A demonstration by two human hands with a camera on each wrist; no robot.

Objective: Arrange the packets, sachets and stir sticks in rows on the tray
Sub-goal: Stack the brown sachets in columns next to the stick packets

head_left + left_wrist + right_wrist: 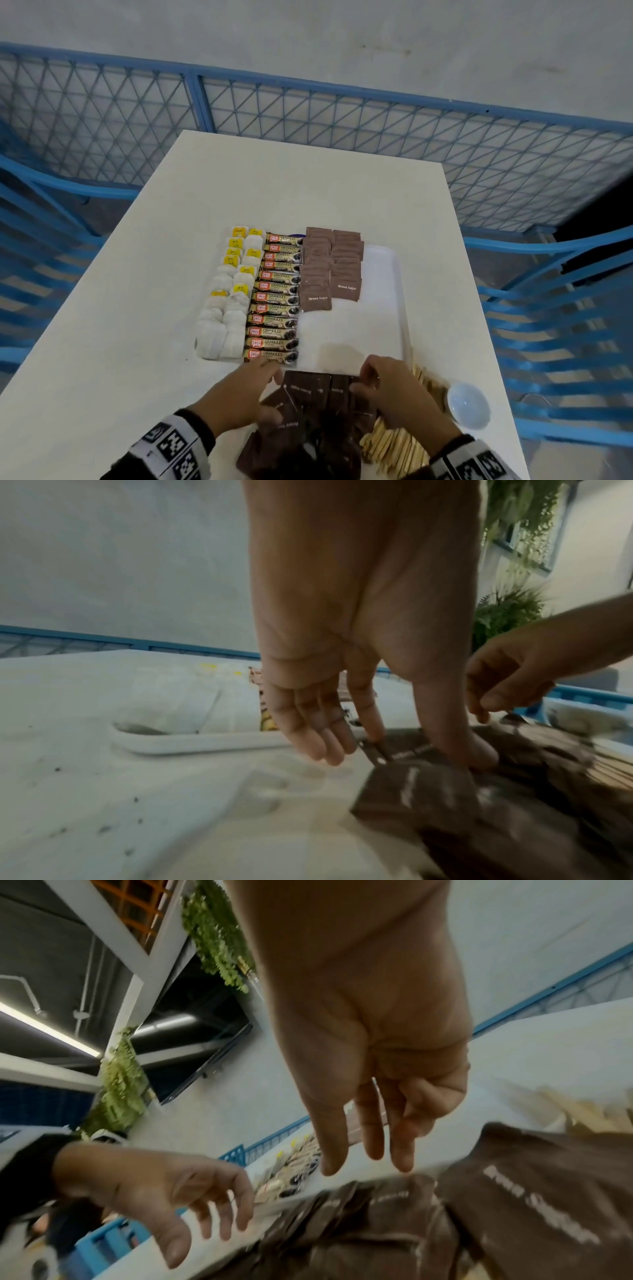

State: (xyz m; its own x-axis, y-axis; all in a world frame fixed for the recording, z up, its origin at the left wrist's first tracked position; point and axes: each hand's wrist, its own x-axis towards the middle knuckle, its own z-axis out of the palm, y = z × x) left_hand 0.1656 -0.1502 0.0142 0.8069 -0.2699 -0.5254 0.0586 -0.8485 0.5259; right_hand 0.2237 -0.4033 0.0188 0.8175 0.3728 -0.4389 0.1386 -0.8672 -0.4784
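Observation:
A white tray (383,308) holds rows of tea bags (226,308), coffee granule sticks (277,308) and two rows of brown sugar sachets (329,270); its right part is bare. A loose pile of brown sugar sachets (308,411) lies at the table's near edge, below the tray. My left hand (274,377) rests on the pile's left side, its straight thumb and index finger touching the sachets (462,804). My right hand (363,378) hovers at the pile's right side, fingers pointing down just above the sachets (514,1204), holding nothing. Wooden stir sticks (394,445) lie to the right of the pile.
A small white bowl (467,406) stands right of the stir sticks near the table's right edge. The white table (102,342) is bare to the left of the tray. A blue mesh fence (342,113) surrounds the table.

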